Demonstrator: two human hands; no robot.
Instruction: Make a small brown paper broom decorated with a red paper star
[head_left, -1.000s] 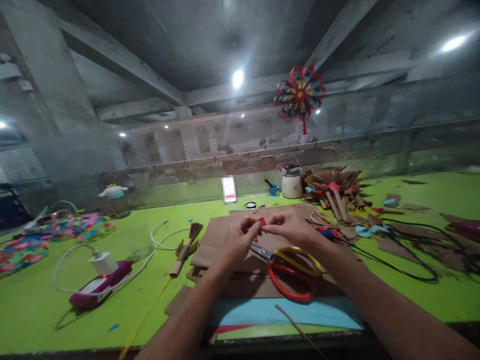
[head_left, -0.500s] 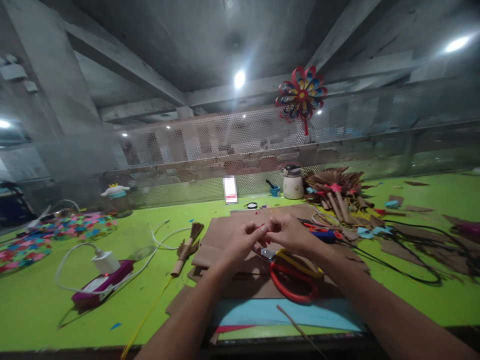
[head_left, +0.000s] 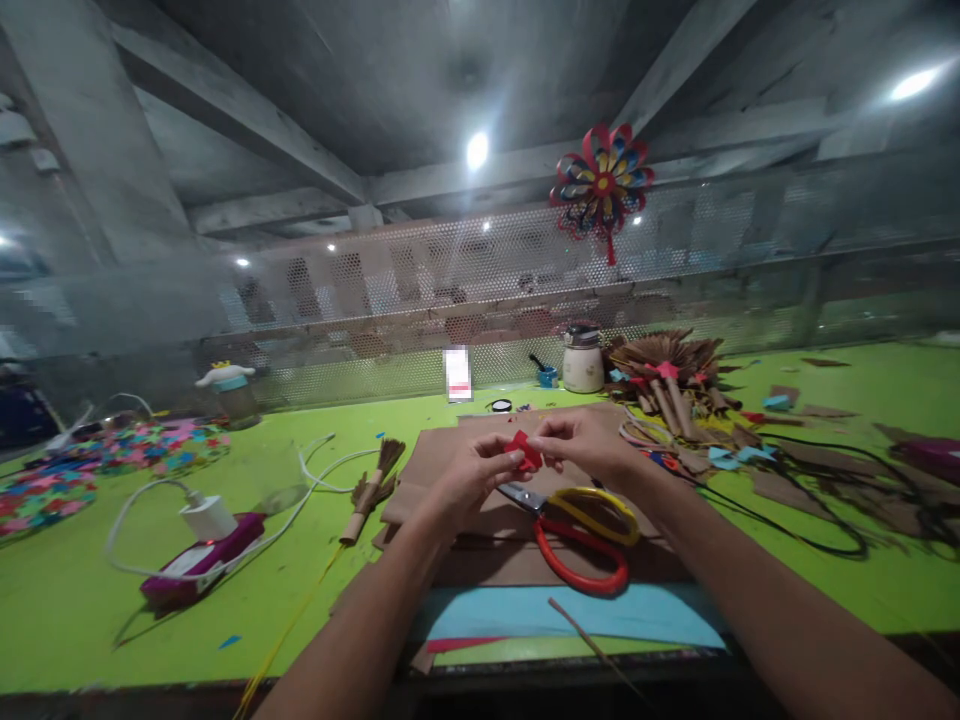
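Note:
My left hand [head_left: 480,474] pinches a small red paper cut-out [head_left: 524,450] with pointed edges, perhaps a star. From the other side my right hand [head_left: 579,446] has its fingertips closed at the cut-out's right edge. Both hands are above a stack of brown paper [head_left: 431,470]. Just below them lie scissors [head_left: 583,575] with one red and one yellow handle, blades pointing left and partly under the left fingers. Nearer to me are a light-blue paper sheet [head_left: 540,612] and a thin brown paper strip [head_left: 576,628].
Left of the stack lies a rolled brown paper figure [head_left: 367,495] with yellow string, then a purple power strip [head_left: 202,570] with a white cable. Colourful paper stars [head_left: 172,445] are heaped far left. Fanned brown paper pieces [head_left: 667,365], a flask [head_left: 583,362] and black cords [head_left: 817,500] are right.
The fingers have spread apart slightly, and the red paper cut-out, mostly hidden before, now shows flat between them. The scissors lie less covered by the hands. The view has shifted slightly.

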